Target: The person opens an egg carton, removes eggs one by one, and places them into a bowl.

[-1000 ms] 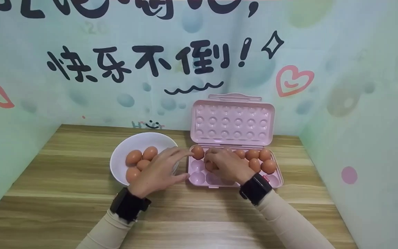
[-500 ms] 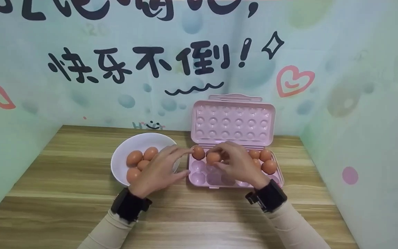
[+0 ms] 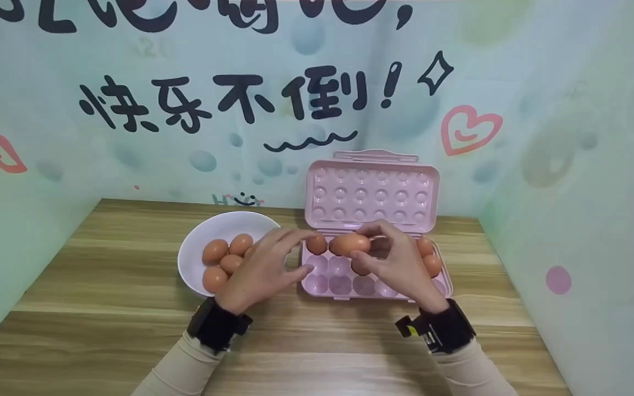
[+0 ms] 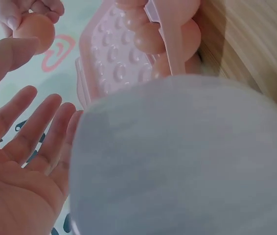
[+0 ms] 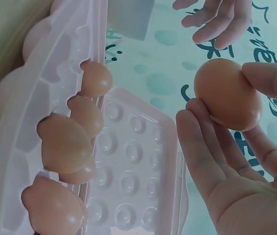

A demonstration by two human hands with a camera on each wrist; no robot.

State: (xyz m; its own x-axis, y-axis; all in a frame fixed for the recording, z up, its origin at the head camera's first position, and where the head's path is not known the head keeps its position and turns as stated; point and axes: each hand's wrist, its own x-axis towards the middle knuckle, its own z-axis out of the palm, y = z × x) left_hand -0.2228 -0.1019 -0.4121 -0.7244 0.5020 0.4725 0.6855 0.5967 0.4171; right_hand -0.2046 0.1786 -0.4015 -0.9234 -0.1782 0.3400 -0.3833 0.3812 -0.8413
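- Right hand (image 3: 399, 264): thumb and fingers curled round one brown egg (image 3: 354, 243), their spread set by the width of its shell; the pinch is seen from the palm side in the right wrist view
- Held egg: raised above the pink egg carton (image 3: 344, 297), its long axis nearly level in the head view
- Left hand (image 3: 256, 267): fingers extended and well spread, thumb apart, with hold of nothing; it lies over the right side of the white bowl (image 3: 187, 258), the index fingertip near the corner egg (image 3: 317, 243) in the carton's back left hollow
- Change: one second ago the right hand reached down into the carton, near its second column from the left; half a second ago it held the egg low over that column; now hand and egg have shifted a little to the right, and the egg appears longer in outline
- Left hand, compared: posture much the same, the thumb slightly higher and further right
- Bowl: unchanged in place, several brown eggs (image 3: 215, 251) inside, some partly hidden by the left hand
- Carton: its lid (image 3: 372, 187) upright at the back, as before; other eggs sit in the hollows, several behind the right hand
- Support: wood-grained counter (image 3: 295, 346), a printed backdrop (image 3: 47, 110) behind
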